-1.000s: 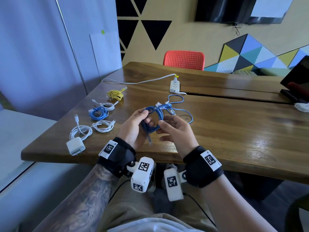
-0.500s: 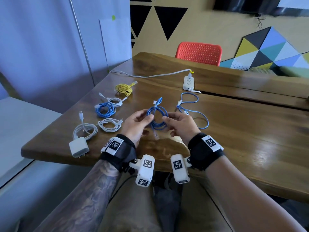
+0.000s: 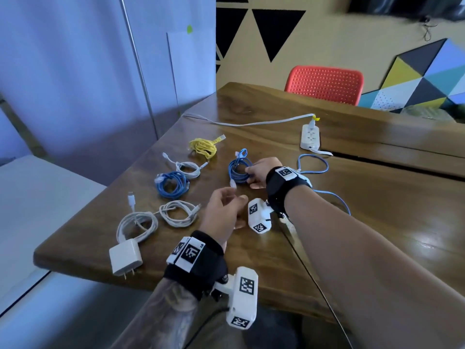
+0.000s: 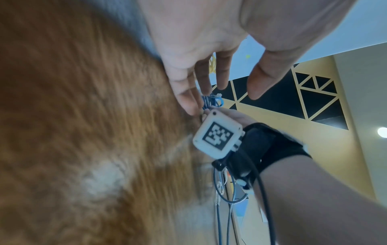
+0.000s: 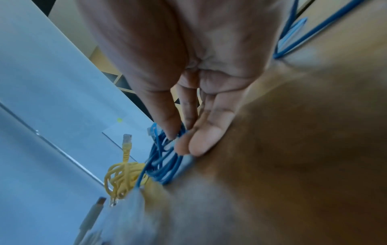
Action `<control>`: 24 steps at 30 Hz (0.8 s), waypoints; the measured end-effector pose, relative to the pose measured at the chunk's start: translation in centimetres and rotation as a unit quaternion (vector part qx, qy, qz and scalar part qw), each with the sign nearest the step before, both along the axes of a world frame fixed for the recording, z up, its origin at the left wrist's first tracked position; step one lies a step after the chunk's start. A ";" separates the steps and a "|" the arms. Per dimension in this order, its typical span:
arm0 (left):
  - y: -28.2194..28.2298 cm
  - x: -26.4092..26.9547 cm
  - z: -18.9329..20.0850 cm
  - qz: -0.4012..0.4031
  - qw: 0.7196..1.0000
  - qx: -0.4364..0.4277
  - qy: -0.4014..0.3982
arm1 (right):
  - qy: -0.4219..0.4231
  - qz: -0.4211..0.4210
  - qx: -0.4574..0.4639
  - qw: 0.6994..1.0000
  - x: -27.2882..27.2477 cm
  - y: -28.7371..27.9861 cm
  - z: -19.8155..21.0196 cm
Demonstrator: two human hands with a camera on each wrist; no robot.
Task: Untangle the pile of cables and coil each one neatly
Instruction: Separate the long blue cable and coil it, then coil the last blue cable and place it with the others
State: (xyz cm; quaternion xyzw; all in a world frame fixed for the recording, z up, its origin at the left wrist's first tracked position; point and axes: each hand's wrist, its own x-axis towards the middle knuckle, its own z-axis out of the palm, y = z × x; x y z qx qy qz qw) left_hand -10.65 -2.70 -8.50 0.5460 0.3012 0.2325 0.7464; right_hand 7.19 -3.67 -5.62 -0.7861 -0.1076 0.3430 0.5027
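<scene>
Now the right hand (image 3: 260,173) pinches the blue coil (image 3: 239,170) flat on the table (image 3: 377,210), just beside the yellow coil (image 3: 203,147), while the nearer left hand (image 3: 224,210) hovers slack, holding nothing.

counter (image 3: 377,210): brown wood grain
held coil (image 3: 239,171): blue ethernet cable
second coil (image 3: 171,183): blue
loose cable (image 3: 313,163): blue
knotted cable (image 3: 202,148): yellow
charger cables (image 3: 176,212): white
power adapter (image 3: 125,256): white
power strip (image 3: 311,136): white
chair (image 3: 324,84): perforated red
wall (image 3: 327,46): yellow, black triangles
wristbands (image 3: 279,182): black, white tags with black square codes
</scene>
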 end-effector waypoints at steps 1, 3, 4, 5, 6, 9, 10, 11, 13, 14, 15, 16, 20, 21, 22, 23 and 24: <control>0.0 0.0 0.1 -0.008 1.000 -0.003 0.004 | 0.013 0.002 -0.004 1.000 0.2 0.6 0.3; 0.1 0.1 0.1 -0.016 1.000 -0.001 0.011 | 0.027 0.005 0.001 1.000 0.6 1.5 0.8; 0.1 0.1 -0.1 -0.016 1.000 0.003 0.013 | 0.029 0.006 0.006 1.000 0.7 1.8 1.0; 0.1 0.1 -0.1 -0.015 1.000 0.006 0.013 | 0.029 0.010 0.008 1.000 0.8 2.0 1.1; 0.1 0.0 -0.2 -0.015 1.000 0.008 0.014 | 0.026 0.013 0.008 1.000 0.8 2.2 1.2; 0.2 -0.2 -0.1 -0.016 1.000 0.008 0.021 | 0.015 0.022 0.017 0.999 1.0 2.3 1.1; 0.2 -0.2 -0.1 -0.019 0.999 0.010 0.024 | 0.012 0.026 0.026 0.999 1.1 2.3 1.0; 0.1 -0.2 0.0 -0.019 0.999 0.012 0.026 | 0.007 0.029 0.032 0.999 1.2 2.3 0.9; 0.0 -0.3 0.2 -0.019 0.999 0.017 0.031 | -0.003 0.033 0.033 0.999 1.3 2.0 0.9; 0.0 -0.3 0.2 -0.019 0.999 0.018 0.034 | -0.011 0.036 0.029 0.999 1.4 1.9 0.8; 0.0 -0.3 0.3 -0.019 0.999 0.018 0.035 | -0.020 0.039 0.027 0.999 1.4 1.7 0.8; 0.0 -0.3 0.3 -0.018 0.999 0.018 0.037 | -0.032 0.040 0.024 0.998 1.4 1.4 0.8; 0.0 -0.1 0.5 -0.026 0.997 0.045 0.052 | -0.107 0.047 0.039 0.992 1.2 -0.8 2.0; 0.0 0.0 0.7 -0.037 0.996 0.059 0.056 | -0.150 0.053 0.037 0.987 1.1 -1.6 2.6; -0.1 0.2 1.1 -0.053 0.994 0.074 0.060 | -0.214 0.054 0.025 0.975 1.2 -2.8 3.1; -0.2 0.5 1.5 -0.072 0.991 0.089 0.066 | -0.289 0.051 0.000 0.956 1.3 -4.0 3.5; -0.3 0.9 2.0 -0.090 0.988 0.103 0.073 | -0.356 0.041 -0.036 0.933 1.5 -5.3 3.7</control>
